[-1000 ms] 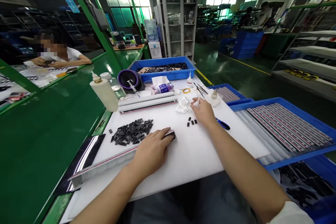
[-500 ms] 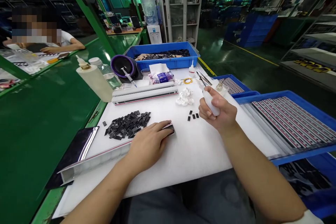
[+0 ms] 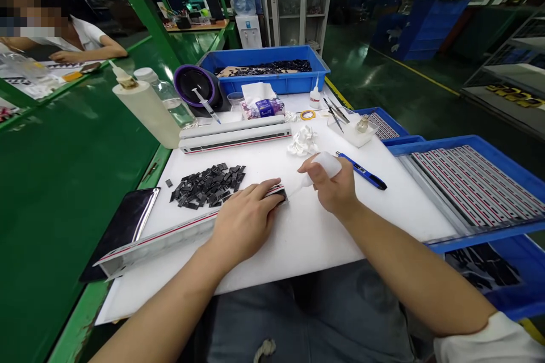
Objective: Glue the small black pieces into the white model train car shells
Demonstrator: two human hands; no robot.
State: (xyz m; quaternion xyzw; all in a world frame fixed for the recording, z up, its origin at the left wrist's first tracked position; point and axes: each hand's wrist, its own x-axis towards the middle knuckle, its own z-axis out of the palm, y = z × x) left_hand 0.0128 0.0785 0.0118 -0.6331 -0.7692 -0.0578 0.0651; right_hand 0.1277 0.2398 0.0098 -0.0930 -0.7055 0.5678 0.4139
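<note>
My left hand [image 3: 243, 220] grips a long white channel piece [image 3: 170, 239] with a red stripe, near its right end, which lies on the white work board. Its fingers lie over the far side, the thumb on the near side. My right hand [image 3: 338, 190] is closed around a small white squeeze bottle [image 3: 327, 163]. The bottle's thin nozzle slants down to the left, its tip close to the channel's right end; whether they touch I cannot tell. Just beyond my left hand lies a pile of small black rectangular pieces [image 3: 208, 186]. A blue pen-shaped tool [image 3: 361, 170] lies right of my right hand.
Two similar white pieces [image 3: 234, 139] lie behind the pile, near a tissue pack [image 3: 263, 106] and crumpled tissue [image 3: 303, 140]. A large cream bottle [image 3: 147, 113] leans at the left. Blue trays [image 3: 472, 139] holding striped strips flank the right side. A co-worker [image 3: 80, 39] sits far left.
My right hand has moved left and down, tipping the squeeze bottle so its nozzle points at the channel's end. The blue tool now shows. My left hand keeps its hold; the view has tilted down.
</note>
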